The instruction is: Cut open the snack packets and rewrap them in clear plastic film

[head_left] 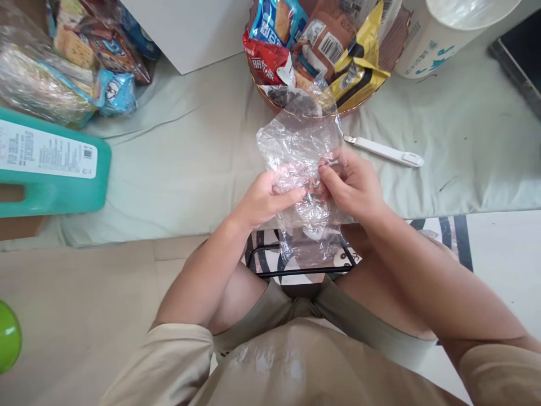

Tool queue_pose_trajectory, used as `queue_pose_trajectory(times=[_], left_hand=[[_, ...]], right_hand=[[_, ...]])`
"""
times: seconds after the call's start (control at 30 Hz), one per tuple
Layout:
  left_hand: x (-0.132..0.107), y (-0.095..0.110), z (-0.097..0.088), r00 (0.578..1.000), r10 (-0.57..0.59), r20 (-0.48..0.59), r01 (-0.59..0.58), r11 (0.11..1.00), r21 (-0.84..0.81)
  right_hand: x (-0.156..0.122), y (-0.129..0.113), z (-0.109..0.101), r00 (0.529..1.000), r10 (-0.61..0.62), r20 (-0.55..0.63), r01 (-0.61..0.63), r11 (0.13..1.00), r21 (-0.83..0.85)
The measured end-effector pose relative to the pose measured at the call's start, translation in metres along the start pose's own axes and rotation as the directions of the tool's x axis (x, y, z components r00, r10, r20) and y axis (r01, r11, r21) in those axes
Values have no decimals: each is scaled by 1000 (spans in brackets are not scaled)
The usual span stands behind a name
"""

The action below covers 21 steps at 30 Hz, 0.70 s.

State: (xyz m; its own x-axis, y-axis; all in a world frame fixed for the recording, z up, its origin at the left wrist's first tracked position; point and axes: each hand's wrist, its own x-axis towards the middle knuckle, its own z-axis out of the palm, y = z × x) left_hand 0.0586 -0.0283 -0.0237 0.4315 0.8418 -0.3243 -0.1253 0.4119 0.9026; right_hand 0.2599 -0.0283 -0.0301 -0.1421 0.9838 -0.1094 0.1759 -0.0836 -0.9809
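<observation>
Apparently mid-handling: crumpled clear plastic film (pixel 296 138) hangs between both hands, above the pale green cloth-covered table's (pixel 190 169) near edge. Left hand (pixel 270 197) grips it, thumb on top; right hand (pixel 353 183) pinches it, thumb to forefinger. Middle's bunched, ends loose; not yet set down. Slim white plastic cutter (pixel 382 151) lies near the right hand, unheld.

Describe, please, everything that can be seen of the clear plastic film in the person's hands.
The clear plastic film looks thin, colourless and shiny, crumpled with many creases. The left hand holds it with the thumb laid across; the right hand pinches it between thumb and finger. Its upper part spreads loosely above the table cloth, overlapping the snack bowl in view; its lower part hangs past the table edge. Whether it is a bag or sheet cannot be told.
</observation>
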Motion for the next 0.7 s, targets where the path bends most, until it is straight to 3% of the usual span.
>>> queue_pose_trajectory(times=[0.07,0.17,0.3,0.43,0.6,0.7], left_hand=[[1,0,-2,996,-26,-81,31,997,65],[3,3,-9,994,-50,-98,57,996,73],[1,7,-14,998,18,-58,-16,999,41],[-1,7,-15,997,69,37,-71,995,64],[6,0,-20,975,216,-48,-201,958,205],[11,-2,-22,966,253,-54,-242,958,151]], right_hand=[[-1,0,0,1000,16,-4,-16,1000,19],[0,1,-1,999,16,-34,-13,996,86],[2,1,-3,993,-115,2,114,990,84],[2,-1,-5,953,-289,-94,288,957,-25],[-4,-2,-10,928,-342,-151,342,939,-25],[-5,2,-13,943,-310,-120,321,942,94]])
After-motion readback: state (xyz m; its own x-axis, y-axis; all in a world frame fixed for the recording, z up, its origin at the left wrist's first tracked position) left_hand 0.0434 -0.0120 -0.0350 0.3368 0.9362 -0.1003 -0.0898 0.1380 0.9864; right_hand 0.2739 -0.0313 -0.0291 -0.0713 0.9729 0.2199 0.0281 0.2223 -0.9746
